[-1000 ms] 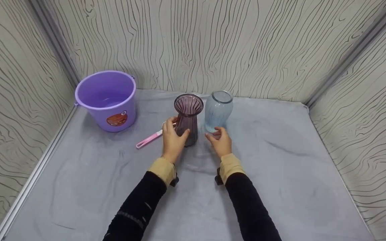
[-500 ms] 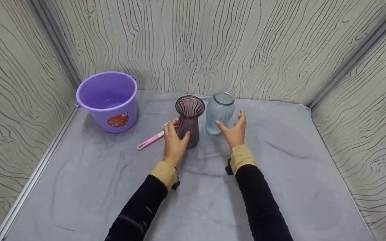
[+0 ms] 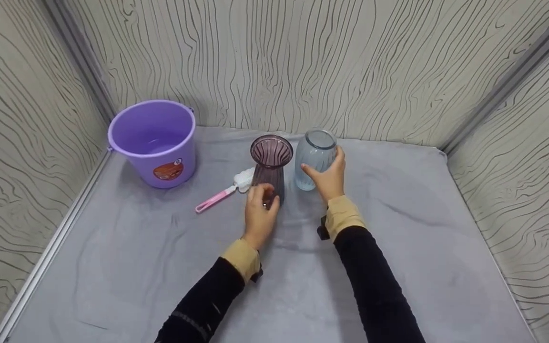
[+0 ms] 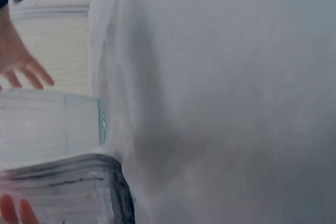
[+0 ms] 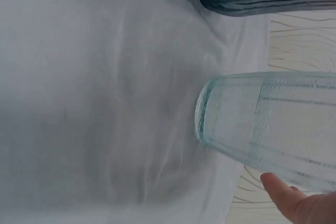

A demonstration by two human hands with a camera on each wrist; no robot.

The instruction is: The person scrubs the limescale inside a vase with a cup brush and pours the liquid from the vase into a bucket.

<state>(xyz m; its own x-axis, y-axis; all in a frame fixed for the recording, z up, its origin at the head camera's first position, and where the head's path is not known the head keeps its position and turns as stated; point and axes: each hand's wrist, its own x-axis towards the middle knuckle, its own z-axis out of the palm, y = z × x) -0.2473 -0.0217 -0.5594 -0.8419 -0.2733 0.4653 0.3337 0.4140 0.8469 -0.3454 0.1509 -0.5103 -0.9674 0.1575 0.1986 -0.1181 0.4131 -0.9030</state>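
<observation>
A purple glass vase (image 3: 272, 157) with a flared rim stands upright mid-table. My left hand (image 3: 259, 219) is in front of its lower part, fingers loosely bent and thumb apart from them, gripping nothing that I can see. To the right stands a pale blue glass vase (image 3: 314, 159). My right hand (image 3: 331, 178) holds it, thumb on the near side and fingers along the right side. In the right wrist view a fingertip (image 5: 275, 187) lies against the blue vase's side. Left of the purple vase lies a pink-handled sponge brush (image 3: 217, 197), its white head partly hidden behind the vase.
A purple bucket (image 3: 186, 162) with an orange label stands at the back left of the table. Grey cloth (image 3: 398, 267) covers the table. Wood-patterned panels (image 3: 274, 66) enclose the back and both sides.
My right hand has moved right and up to the blue vase and closed round it. The left hand has come away from the purple vase's side toward its front, uncovering the brush's white head.
</observation>
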